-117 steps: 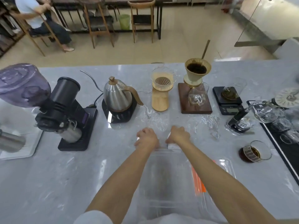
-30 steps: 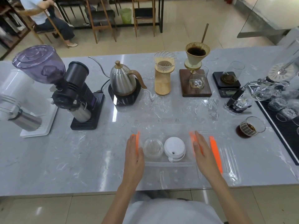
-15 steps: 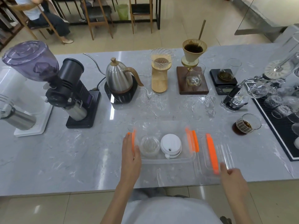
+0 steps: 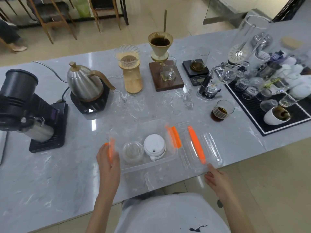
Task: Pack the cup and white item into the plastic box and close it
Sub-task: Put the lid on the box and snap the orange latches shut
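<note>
Marble counter (image 4: 50,174), cup (image 4: 133,151) and white item (image 4: 154,146) in plastic box (image 4: 148,164), left hand (image 4: 107,159) flat against it, right hand (image 4: 217,179) loose-fingered at lid (image 4: 210,148)

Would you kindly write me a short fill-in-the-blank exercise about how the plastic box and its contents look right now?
1. Inside the plastic box, the glass cup sits to the ____ of the white item.
2. The lid lies beside the box, so the box is still ____.
3. The clips on the box and lid are coloured ____.
4. The right hand reaches for the ____.

Missing words: left; open; orange; lid
</note>
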`<move>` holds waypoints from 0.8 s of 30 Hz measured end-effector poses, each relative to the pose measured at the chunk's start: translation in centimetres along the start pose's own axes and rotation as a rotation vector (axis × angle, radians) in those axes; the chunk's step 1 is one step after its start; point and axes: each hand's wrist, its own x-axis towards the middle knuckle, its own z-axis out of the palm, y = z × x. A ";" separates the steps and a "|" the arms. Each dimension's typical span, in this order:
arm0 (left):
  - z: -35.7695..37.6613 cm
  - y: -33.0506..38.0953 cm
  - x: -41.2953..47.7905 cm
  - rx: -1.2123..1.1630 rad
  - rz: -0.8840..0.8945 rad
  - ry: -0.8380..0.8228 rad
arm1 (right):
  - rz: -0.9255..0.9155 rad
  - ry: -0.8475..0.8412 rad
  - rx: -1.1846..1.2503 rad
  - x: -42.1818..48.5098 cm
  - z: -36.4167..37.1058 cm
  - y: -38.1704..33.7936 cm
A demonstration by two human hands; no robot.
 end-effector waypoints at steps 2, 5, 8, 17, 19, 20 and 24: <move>0.2 0.3 0.5 0.006 0.012 -0.013 | 0.011 0.011 0.106 0.1 0.1 -0.1; 0.6 0.3 0.8 0.012 0.009 0.004 | 0.008 0.124 0.216 0.2 0.0 0.3; 0.9 -0.3 0.8 0.003 0.026 0.024 | -0.053 0.222 0.285 -1.1 -0.3 0.5; 1.1 -0.3 0.7 -0.059 -0.006 0.029 | -0.263 0.162 0.249 -5.1 2.9 -6.2; 0.8 0.7 0.7 -0.159 -0.082 0.017 | -0.424 0.013 0.109 -5.5 5.9 -8.5; 0.7 1.2 1.0 -0.236 -0.136 0.030 | -0.501 -0.055 -0.014 -5.9 7.5 -9.4; 0.1 1.6 1.9 -0.289 -0.213 0.012 | -0.630 -0.195 -0.360 -6.8 13.0 -11.1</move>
